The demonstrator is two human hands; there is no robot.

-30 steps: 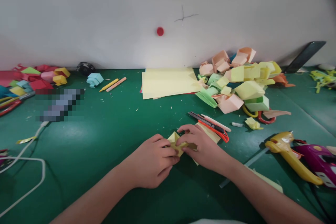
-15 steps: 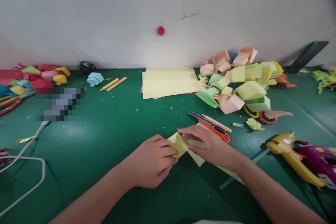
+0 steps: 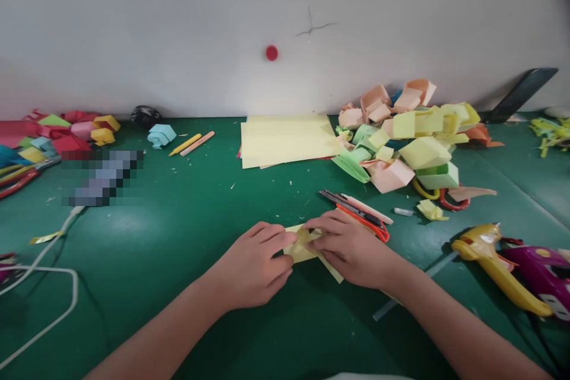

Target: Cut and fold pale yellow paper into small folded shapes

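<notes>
A small piece of pale yellow folded paper (image 3: 297, 254) lies between my two hands on the green table. My left hand (image 3: 256, 264) pinches its left edge, thumb and index finger closed on it. On the other side, my right hand (image 3: 347, 249) grips the paper's right part, its fingertips pressed onto the fold. Part of the paper is hidden under the right fingers, and a pointed strip sticks out below them. Just beyond my right hand lies a utility knife (image 3: 356, 214) with an orange and black body.
Yellow paper sheets (image 3: 285, 141) lie by the wall. Folded paper boxes (image 3: 401, 136) are heaped at the back right. A yellow glue gun (image 3: 490, 267) with a glue stick lies right. At left are a blurred phone (image 3: 107, 178), its white cable (image 3: 48, 269) and red-handled scissors (image 3: 20, 183).
The paper's raised peak has been pressed flatter. My left fingers have shifted slightly up and left along its edge, and my right fingers have closed further over the fold.
</notes>
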